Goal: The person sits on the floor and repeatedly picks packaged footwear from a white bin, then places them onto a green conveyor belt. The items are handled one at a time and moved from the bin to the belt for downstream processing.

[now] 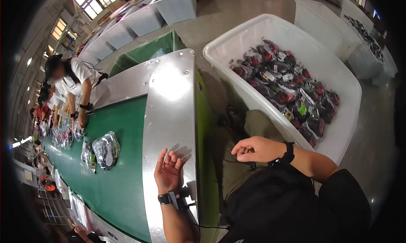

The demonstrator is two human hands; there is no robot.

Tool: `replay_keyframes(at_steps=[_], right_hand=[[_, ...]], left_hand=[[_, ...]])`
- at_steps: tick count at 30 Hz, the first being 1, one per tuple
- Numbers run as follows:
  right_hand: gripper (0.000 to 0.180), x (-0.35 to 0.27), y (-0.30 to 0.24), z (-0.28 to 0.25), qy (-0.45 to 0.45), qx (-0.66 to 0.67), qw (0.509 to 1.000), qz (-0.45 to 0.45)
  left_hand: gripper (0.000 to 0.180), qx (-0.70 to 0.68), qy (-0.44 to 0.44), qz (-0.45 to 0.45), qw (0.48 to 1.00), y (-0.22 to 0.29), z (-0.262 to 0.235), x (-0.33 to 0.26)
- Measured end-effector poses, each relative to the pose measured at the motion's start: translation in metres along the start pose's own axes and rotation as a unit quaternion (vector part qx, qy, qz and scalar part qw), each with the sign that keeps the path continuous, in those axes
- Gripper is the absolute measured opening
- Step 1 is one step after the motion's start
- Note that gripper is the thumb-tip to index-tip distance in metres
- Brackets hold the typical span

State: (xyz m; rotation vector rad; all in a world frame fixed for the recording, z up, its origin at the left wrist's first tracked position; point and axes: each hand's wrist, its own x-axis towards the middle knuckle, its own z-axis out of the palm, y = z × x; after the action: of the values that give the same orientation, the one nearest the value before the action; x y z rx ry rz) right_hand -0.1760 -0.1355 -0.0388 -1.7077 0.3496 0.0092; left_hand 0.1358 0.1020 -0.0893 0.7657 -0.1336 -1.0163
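My left hand (168, 172) lies palm up over the metal edge plate (167, 112) of a conveyor, its fingers a little bent and holding nothing. My right hand (259, 150) hangs above my lap, fingers loosely curled, with nothing visible in it. On the green belt (122, 175), left of my left hand and apart from it, lie a clear plastic bag (106, 150) with a dark grey shoe and a smaller clear bag (88, 155) with a green tag. To the right of my right hand stands a large white bin (264, 25), holding many bagged black, grey and red shoes (292, 88).
Along the belt's far left side, a person (78, 80) in a white shirt and black cap reaches over bagged items (63, 135); others stand beyond. A green-lined bin (150, 48) sits behind the conveyor end. More white bins (175, 8) line the floor at the back.
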Motion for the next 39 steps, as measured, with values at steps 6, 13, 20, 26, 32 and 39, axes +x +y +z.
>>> replay_keyframes(at_steps=[6, 13, 20, 26, 32, 39], right_hand=[[0.036, -0.004, 0.006, -0.009, 0.007, 0.030, 0.999, 0.010], [0.037, -0.011, 0.014, -0.009, 0.006, 0.045, 0.999, 0.030], [0.036, -0.005, 0.010, -0.004, 0.006, 0.051, 0.998, 0.021], [0.034, -0.001, 0.013, 0.001, -0.013, 0.081, 0.997, 0.003], [0.031, -0.004, -0.002, 0.005, -0.006, 0.125, 0.990, 0.072], [0.031, 0.009, -0.007, 0.000, -0.010, 0.105, 0.992, 0.063]], left_hand=[[0.043, 0.006, 0.012, 0.014, 1.000, -0.002, 0.005, -0.002], [0.044, 0.005, 0.003, 0.011, 1.000, -0.001, 0.010, -0.002], [0.044, -0.003, 0.013, 0.002, 1.000, 0.002, 0.008, -0.002], [0.039, -0.040, 0.036, -0.012, 0.998, -0.006, 0.011, -0.004], [0.043, -0.037, -0.027, -0.014, 0.999, -0.003, 0.004, -0.004], [0.039, -0.035, -0.025, -0.023, 0.999, 0.000, 0.009, -0.003]])
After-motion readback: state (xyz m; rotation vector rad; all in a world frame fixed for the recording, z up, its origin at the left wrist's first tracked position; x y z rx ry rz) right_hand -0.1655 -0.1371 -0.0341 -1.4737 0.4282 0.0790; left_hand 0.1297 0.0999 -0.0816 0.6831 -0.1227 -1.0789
